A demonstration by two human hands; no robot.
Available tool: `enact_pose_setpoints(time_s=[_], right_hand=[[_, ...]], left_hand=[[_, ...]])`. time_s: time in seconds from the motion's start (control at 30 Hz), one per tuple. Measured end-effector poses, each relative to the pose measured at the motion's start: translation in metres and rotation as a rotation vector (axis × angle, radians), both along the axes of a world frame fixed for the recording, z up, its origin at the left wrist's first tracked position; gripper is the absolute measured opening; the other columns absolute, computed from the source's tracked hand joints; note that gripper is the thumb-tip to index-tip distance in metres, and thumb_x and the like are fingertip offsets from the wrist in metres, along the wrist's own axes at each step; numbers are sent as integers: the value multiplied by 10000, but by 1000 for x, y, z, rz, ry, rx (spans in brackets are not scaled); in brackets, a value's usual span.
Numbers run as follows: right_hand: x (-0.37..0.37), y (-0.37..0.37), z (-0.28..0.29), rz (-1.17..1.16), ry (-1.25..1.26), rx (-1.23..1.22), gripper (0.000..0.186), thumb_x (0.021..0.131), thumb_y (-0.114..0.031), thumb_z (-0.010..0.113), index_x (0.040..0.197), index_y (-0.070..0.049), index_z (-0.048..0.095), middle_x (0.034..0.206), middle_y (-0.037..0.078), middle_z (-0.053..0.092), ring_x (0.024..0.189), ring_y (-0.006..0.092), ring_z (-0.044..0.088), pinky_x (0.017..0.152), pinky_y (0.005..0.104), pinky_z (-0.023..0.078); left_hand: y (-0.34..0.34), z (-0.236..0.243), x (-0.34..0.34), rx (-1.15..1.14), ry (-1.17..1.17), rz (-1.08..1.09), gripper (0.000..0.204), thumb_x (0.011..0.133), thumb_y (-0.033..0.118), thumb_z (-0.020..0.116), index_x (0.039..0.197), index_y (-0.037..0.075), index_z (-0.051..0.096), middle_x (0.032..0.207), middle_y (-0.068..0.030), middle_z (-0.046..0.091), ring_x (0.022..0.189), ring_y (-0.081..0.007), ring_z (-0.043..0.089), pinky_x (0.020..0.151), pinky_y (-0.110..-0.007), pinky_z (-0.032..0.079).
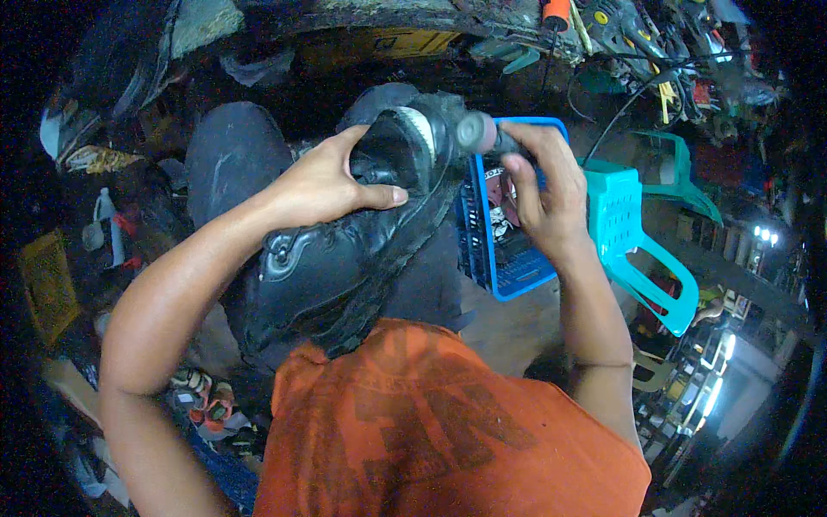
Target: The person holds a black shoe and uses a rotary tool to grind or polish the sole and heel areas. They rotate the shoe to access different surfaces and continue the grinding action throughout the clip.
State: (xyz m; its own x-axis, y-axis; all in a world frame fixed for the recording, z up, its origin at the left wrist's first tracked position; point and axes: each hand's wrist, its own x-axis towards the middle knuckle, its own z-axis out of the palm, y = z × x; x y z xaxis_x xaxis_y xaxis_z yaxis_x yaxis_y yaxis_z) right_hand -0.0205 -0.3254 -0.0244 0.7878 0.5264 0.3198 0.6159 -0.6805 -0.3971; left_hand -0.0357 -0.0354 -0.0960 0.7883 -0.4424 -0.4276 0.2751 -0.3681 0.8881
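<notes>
**Reader:** Where is the work?

**Describer:** On the lap of a seated person in an orange shirt (448, 414) and dark trousers (233, 151). A black leather item (319, 267), perhaps a bag or a boot, lies slantwise there, its dark open mouth facing upward near the knees. A pale curved strip (419, 133) lines the mouth's far right edge.

**Reader:** And the hands?

**Describer:** The left hand (327, 177) clasps the item at its mouth, thumb and forefinger spread wide apart; the thumb lies along the near edge, and the other fingers are hidden. The right hand (551, 189) has its fingers curled around a short tool (475, 133) with a round grey head, possibly a hammer, just beside the strip. I cannot tell whether the two touch.

**Reader:** What makes for good handling here?

**Describer:** In my judgement, a firm left clasp, because soft leather on a lap can give way. The left fingertips are best kept clear of the tool's head, and the hidden ones need most care. Short, controlled movements suit so confined a spot.

**Reader:** What is nearby?

**Describer:** A blue plastic basket (510, 293) stands beyond the right hand, and a turquoise plastic seat (613, 194) is farther right.
</notes>
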Motion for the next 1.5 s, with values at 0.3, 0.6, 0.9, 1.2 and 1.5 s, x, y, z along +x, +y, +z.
enact_pose_setpoints(time_s=[0.3, 0.6, 0.9, 1.2, 1.5], right_hand=[[-36, -8, 39, 74, 95, -304, 323, 925, -70, 744, 1244, -56, 701, 1109, 142, 727, 995, 344, 688, 842, 429, 510], [-34, -3, 41, 120, 43, -435, 341, 912, -169, 784, 1238, -99, 710, 1059, 89, 729, 917, 303, 680, 758, 433, 488], [-36, -1, 33, 93, 78, -484, 326, 926, -168, 783, 1234, -84, 717, 1072, 110, 738, 934, 314, 689, 786, 435, 510], [-52, -7, 26, -27, 117, -494, 308, 940, -190, 773, 1229, -96, 719, 1057, 111, 737, 917, 326, 695, 790, 446, 532], [-58, -7, 16, -62, 138, -458, 288, 955, -181, 754, 1230, -98, 723, 981, 108, 707, 871, 322, 683, 762, 438, 534]], left_hand=[[-12, -3, -13, 225, -197, 21, 1076, 862, 607, 795, 1551, -105, 377, 1471, -389, 538, 1399, -469, 547, 1193, -473, 420], [-27, 11, -1, 342, -269, -138, 890, 925, 479, 755, 1499, -105, 408, 1305, -380, 643, 1235, -513, 640, 1086, -544, 503], [-34, 16, 2, 340, -381, -207, 740, 945, 409, 751, 1357, -137, 467, 1090, -373, 707, 1038, -531, 709, 910, -573, 591], [-40, 16, 2, 366, -441, -191, 691, 945, 397, 762, 1291, -147, 515, 1047, -378, 713, 990, -523, 725, 897, -560, 601], [-47, 22, 3, 389, -445, -216, 694, 945, 366, 765, 1283, -183, 509, 1046, -370, 724, 1006, -505, 734, 901, -540, 607]])
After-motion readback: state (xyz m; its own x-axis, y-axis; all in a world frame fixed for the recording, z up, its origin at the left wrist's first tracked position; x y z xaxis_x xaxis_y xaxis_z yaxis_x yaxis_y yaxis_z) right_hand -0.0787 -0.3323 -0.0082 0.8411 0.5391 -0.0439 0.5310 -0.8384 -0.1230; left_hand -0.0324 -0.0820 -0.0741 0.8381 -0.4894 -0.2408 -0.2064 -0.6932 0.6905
